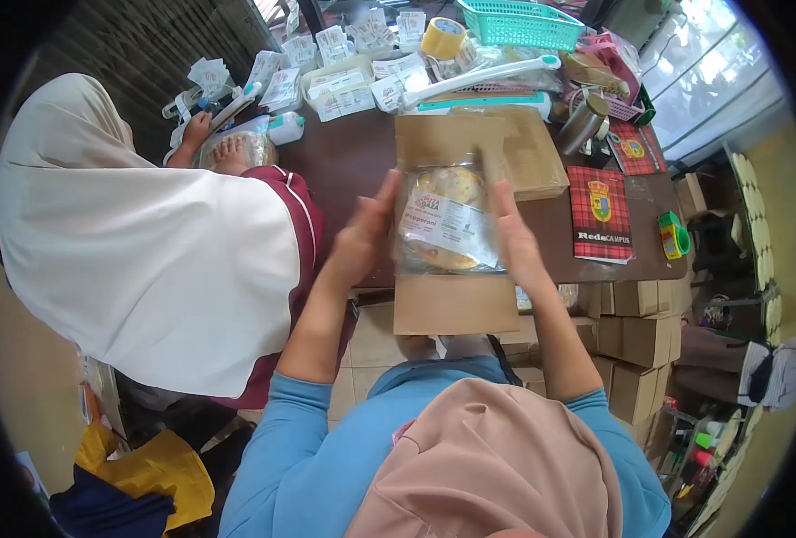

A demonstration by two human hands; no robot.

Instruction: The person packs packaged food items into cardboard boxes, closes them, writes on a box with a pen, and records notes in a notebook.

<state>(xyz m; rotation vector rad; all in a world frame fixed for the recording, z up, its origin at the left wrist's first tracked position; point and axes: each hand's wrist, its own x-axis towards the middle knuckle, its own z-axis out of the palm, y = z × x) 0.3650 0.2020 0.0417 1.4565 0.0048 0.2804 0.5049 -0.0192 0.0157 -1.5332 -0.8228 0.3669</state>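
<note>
An open cardboard box (456, 307) sits at the table's front edge, its near flap hanging over the edge and its far flap raised. Inside lies a clear-wrapped pizza (457, 190) with a white label reading "Pepperoni". My left hand (368, 231), slightly blurred, is against the box's left side with fingers pointing away from me. On the opposite side, my right hand (517, 235) presses along the box wall, so the box is held between both hands. Behind it lies a flat stack of cardboard boxes (537, 166).
To the left, a co-worker's hands rest on a plastic-wrapped item (247, 148). Label stacks (340, 90), yellow tape (443, 39), a long white-and-teal sealer (483, 79) and a green basket (523, 25) line the back. Right are a red plaid notebook (601, 215), a tape dispenser (673, 235) and cartons (638, 336) below.
</note>
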